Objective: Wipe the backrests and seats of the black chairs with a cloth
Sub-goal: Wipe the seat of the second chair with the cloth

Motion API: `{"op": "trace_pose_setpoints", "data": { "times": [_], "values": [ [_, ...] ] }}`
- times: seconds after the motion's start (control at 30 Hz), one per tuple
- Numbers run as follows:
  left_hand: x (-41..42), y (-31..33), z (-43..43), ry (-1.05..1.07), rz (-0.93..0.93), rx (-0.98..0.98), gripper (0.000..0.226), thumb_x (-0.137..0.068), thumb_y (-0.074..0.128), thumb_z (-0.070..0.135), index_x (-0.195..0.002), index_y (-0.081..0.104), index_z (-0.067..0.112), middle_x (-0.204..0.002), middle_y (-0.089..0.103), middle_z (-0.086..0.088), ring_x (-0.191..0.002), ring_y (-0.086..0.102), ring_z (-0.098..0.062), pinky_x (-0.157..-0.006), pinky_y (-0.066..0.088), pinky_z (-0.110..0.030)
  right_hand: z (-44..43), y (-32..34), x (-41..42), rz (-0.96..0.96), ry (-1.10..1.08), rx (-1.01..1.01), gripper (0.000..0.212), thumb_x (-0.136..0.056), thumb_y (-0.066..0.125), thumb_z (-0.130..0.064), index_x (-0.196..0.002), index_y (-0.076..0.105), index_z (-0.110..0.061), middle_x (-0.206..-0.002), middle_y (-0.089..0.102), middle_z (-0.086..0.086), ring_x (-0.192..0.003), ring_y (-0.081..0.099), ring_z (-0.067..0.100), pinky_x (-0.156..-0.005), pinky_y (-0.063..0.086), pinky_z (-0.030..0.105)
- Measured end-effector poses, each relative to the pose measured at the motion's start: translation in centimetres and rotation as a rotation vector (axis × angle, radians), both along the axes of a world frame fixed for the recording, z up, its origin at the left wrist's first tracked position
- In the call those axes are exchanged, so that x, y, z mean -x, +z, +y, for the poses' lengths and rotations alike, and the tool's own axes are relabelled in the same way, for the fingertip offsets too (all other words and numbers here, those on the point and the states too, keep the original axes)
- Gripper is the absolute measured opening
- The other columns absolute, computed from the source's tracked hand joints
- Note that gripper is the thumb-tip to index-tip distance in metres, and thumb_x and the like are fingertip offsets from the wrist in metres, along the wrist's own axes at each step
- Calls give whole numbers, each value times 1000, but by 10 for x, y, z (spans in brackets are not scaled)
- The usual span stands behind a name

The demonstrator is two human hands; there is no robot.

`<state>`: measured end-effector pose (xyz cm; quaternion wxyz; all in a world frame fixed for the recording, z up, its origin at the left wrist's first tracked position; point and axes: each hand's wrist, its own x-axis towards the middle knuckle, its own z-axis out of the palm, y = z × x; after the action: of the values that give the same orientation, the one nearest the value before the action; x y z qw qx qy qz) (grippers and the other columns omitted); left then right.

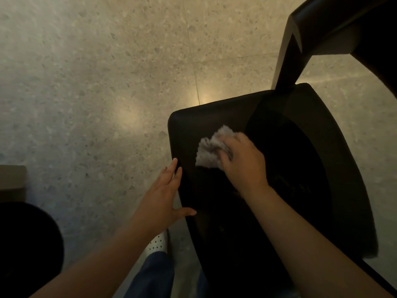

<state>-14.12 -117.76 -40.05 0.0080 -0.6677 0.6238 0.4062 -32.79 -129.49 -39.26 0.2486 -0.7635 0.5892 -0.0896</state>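
A black chair [268,117] fills the right half of the view, its padded seat seen from above and its black frame rising at the top right. My right hand [245,162] presses a crumpled light grey cloth [211,147] onto the left part of the seat. My left hand [165,194] rests flat against the seat's left edge with fingers spread, its thumb lying on the seat.
Speckled beige floor tiles [96,82] spread across the left and top. Part of another dark rounded object [25,244] sits at the bottom left, with a beige block [11,179] above it. My white perforated shoe [158,244] and blue trouser leg [154,276] stand beside the chair.
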Motion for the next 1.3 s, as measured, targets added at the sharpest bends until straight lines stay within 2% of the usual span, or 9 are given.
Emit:
{"op": "trace_pose_setpoints", "data": {
  "times": [0.13, 0.37, 0.57, 0.67, 0.8, 0.93, 1.0, 1.17, 1.3],
  "values": [
    [-4, 0, -3, 32, 32, -20, 109, -77, 68, 60, -155, 2, 24, -158, -23, 15, -148, -4, -10, -118, 10, -29, -2, -10, -18, 35, 1, -36, 32, -96, 54, -26, -128, 58, -26, -123, 52, -1, -111, 54, 15, -86, 48, 29],
    [-19, 2, 7, 55, -15, -12, 98, -84, 63, 57, -156, 5, 24, -163, -1, 7, -149, 3, -13, -118, 9, -28, 63, 12, 17, 35, 45, -217, 25, -92, 59, -25, -115, 65, -32, -108, 56, -11, -96, 58, 5, -80, 50, 23],
    [-27, 5, 28, 111, -49, -117, 91, -87, 62, 53, -156, 11, 22, -163, 10, 3, -148, 13, -15, -117, 14, -28, 25, 12, -35, 4, 105, -24, 30, -94, 57, -27, -124, 62, -25, -118, 56, -1, -103, 55, 14, -79, 43, 23],
    [-33, 4, 35, 171, -49, -144, 92, -85, 62, 56, -155, 14, 21, -162, 12, 3, -147, 16, -14, -118, 17, -30, 17, -5, -66, 40, 168, -38, 30, -97, 53, -30, -126, 60, -25, -119, 53, 1, -102, 54, 16, -75, 38, 22],
    [-42, 6, 42, 194, -79, -172, 89, -86, 61, 55, -155, 16, 20, -162, 13, 3, -148, 16, -15, -118, 19, -31, 61, -6, -49, 8, 122, -72, 25, -93, 59, -30, -118, 64, -27, -111, 56, -3, -96, 56, 11, -73, 33, 18],
    [-53, 7, 49, 196, -106, -208, 90, -86, 60, 56, -155, 17, 19, -162, 13, 1, -148, 15, -16, -118, 18, -32, 109, -1, -23, -13, 187, -176, 25, -89, 66, -39, -112, 68, -31, -104, 60, -7, -91, 60, 9, -75, 39, 18],
    [-56, 7, 53, 200, -107, -220, 90, -86, 61, 56, -155, 17, 19, -162, 13, 1, -148, 16, -17, -119, 19, -32, 105, -1, -29, -22, 173, -131, 21, -86, 70, -38, -105, 71, -29, -97, 61, -5, -84, 61, 10, -71, 40, 18],
    [-56, 6, 63, 219, -123, -254, 89, -85, 60, 57, -155, 18, 21, -162, 13, 2, -147, 17, -17, -119, 22, -35, 74, -6, -56, 38, 150, -79, 23, -92, 62, -34, -112, 67, -26, -108, 57, -4, -93, 57, 9, -70, 37, 18],
    [-58, 10, 67, 201, -119, -254, 88, -86, 59, 58, -155, 18, 22, -162, 14, 3, -148, 17, -17, -119, 21, -35, 104, -10, -40, 23, 152, -147, 25, -92, 60, -32, -117, 65, -30, -113, 57, -6, -98, 58, 10, -75, 49, 21]
  ]
}}
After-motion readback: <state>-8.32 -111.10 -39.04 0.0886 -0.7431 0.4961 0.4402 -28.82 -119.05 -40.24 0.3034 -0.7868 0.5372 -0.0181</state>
